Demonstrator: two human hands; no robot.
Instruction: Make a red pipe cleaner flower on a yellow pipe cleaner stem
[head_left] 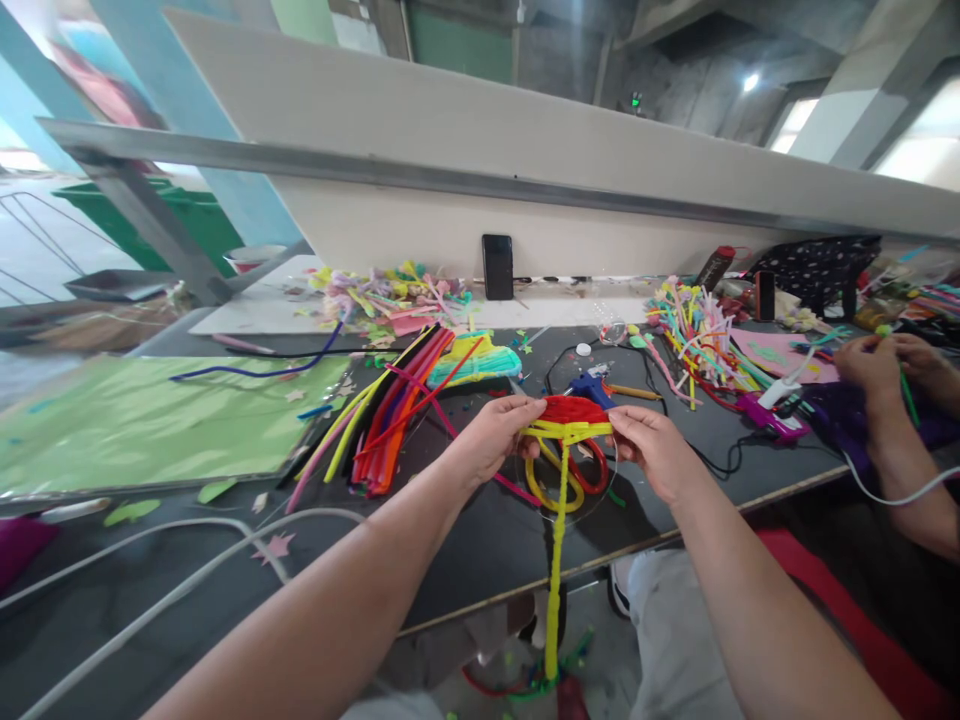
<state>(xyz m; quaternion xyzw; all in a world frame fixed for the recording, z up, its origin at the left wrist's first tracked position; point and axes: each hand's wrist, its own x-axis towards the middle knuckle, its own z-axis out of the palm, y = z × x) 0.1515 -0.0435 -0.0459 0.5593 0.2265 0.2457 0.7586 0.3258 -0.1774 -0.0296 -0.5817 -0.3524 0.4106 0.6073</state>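
Between my two hands is a craft piece of red pipe cleaners [574, 409] edged with yellow ones, with a long yellow stem [557, 560] hanging down past the table edge. My left hand [504, 432] pinches its left end, and my right hand [646, 438] pinches the right end. Behind and below the piece, scissors with yellow and red handles [592, 468] lie on the dark table. A blue glue gun [591, 388] rests just beyond it. To the left lies a bundle of coloured pipe cleaners [401, 420], beside a turquoise and yellow piece [476, 360].
A phone [498, 267] leans on the white board. Pipe-cleaner flowers are heaped at the back left [397, 295] and right [694, 330]. Green sheets [165, 420] and white cables cover the left side. At the far right, another person's hands [877, 365] work near a purple power strip [772, 418].
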